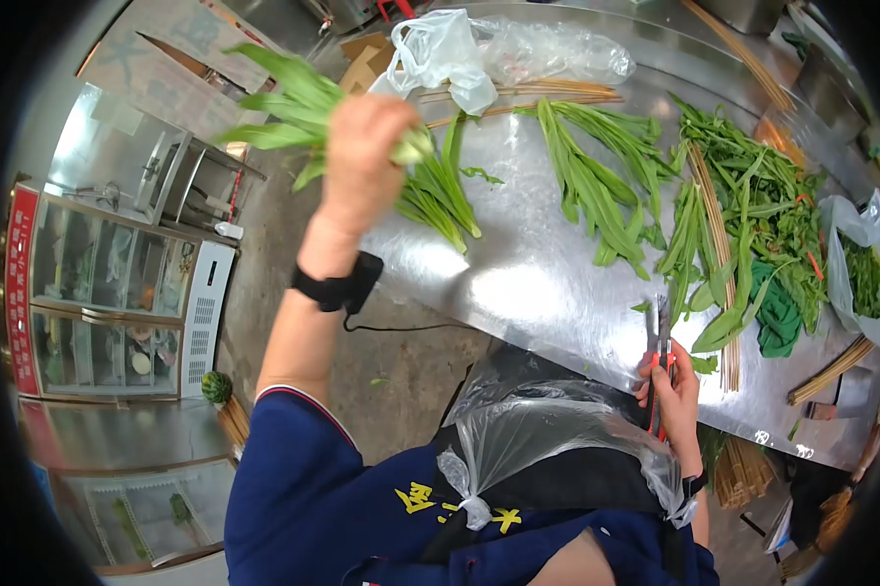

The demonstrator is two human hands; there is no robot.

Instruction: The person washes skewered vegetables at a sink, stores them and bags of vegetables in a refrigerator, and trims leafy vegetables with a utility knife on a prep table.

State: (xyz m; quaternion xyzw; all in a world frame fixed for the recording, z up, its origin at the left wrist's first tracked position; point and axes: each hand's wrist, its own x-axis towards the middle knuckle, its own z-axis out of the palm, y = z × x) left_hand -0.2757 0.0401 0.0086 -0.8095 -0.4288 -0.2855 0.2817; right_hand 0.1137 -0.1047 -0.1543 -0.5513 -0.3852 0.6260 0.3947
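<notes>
My left hand (367,146), raised at the table's left end, is wrapped round a bunch of long-leaved greens (298,107), leaves pointing left and pale stem ends to the right. Just beside it, more greens (445,200) lie on the steel table (513,283) with stems toward me. Near the front edge, my right hand (672,386) grips a pair of scissors (660,366) with red and black handles, blades pointing away from me. I cannot tell whether the blades are apart. Two loose bunches of greens (596,186) lie farther back, between my hands.
A big heap of leafy greens (753,195) covers the right side, with bamboo sticks (718,264) across it and a green cloth (777,313) beside it. Plastic bags (440,54) lie at the back. Glass-door fridges (108,303) stand at left.
</notes>
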